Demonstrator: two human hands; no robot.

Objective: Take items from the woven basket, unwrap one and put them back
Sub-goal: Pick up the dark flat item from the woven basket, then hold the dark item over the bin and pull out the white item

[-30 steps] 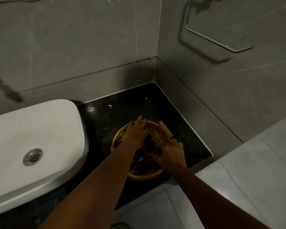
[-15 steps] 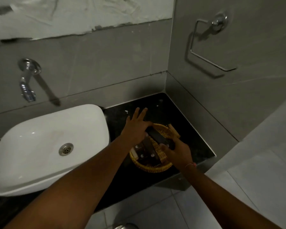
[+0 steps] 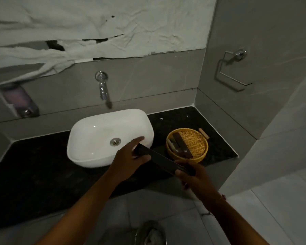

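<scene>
While the woven basket (image 3: 187,144) sits on the counter (image 3: 34,167) with other packets inside, I grip one long dark packet (image 3: 162,160) end to end, left hand (image 3: 126,161) and right hand (image 3: 195,179) both closed on it; unwrapping and returning remain.

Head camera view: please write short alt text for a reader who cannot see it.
Two bare hands, left hand and right hand, hold a long dark packet above a black counter. A woven basket with more dark items stands right of a white basin.
</scene>
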